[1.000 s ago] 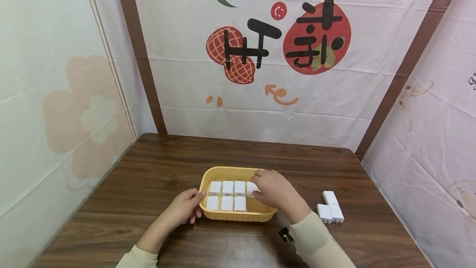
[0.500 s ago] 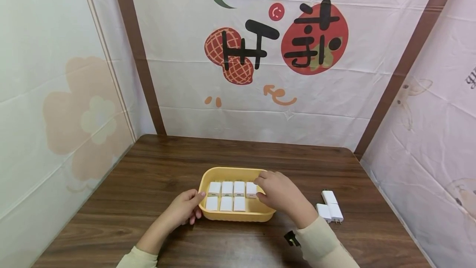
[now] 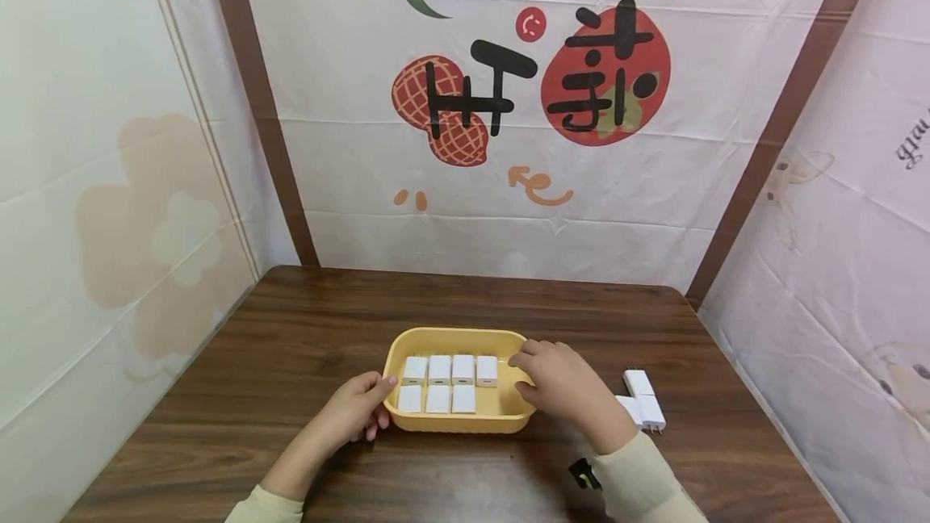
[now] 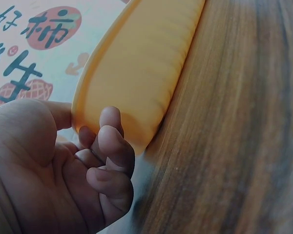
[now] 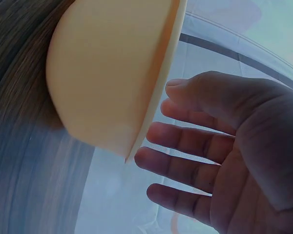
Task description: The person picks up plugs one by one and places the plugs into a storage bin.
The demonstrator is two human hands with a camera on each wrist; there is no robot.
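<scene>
A yellow plastic basket (image 3: 458,424) rests on the table. Inside it lie several white charger plugs in two rows: a back row reaching farther right, ending in one plug (image 3: 487,371), and a front row of three, starting with the leftmost plug (image 3: 410,399). My left hand (image 3: 353,408) grips the basket's left end, thumb on the rim; in the left wrist view its fingers curl against the outer wall (image 4: 136,63). At the right end my right hand (image 3: 563,382) hovers by the rim. Its fingers (image 5: 185,168) are spread and loosely bent, holding nothing.
To the right of the basket lie three more white plugs (image 3: 651,412) close together, one partly hidden by my right arm. A black strap piece (image 3: 584,474) hangs by the right sleeve. Printed cloth walls (image 3: 465,240) stand behind and beside the brown table (image 3: 327,321).
My right hand has let go of the rightmost back-row plug and drawn right to the basket's rim. That plug stays in the row. The left hand keeps its grip on the basket.
</scene>
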